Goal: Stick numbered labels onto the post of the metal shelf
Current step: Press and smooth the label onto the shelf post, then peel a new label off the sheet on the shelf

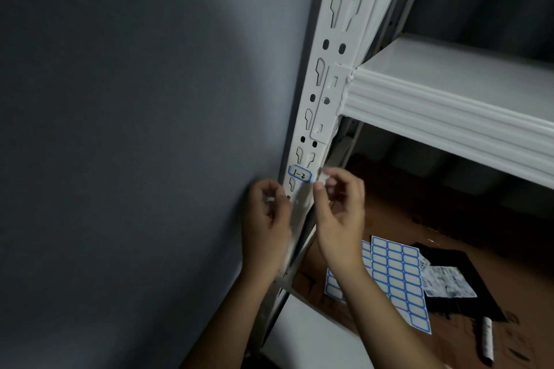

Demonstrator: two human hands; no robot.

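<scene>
One white metal post point(325, 75) stood beside the grey wall point(135, 129), and one label point(299, 174) with a blue border, marked "2-1" by hand, was stuck on its front face, below the bracket of one shelf point(449, 93). Both hands were raised near the post, just under this label. The left hand point(266, 219) was on the wall side with curled fingers; something small and pale showed at its fingertips, but I cannot tell if it gripped it. The right hand point(338, 207) was on the shelf side, its thumb and fingers bent toward each other around a blurred pale bit; whether it pinched anything is not clear. On the brown floor point(419, 219) lay two label sheets point(398, 278), one partly under the other, one printed paper point(446, 281) on one black object point(449, 263), and one marker point(487, 341).
</scene>
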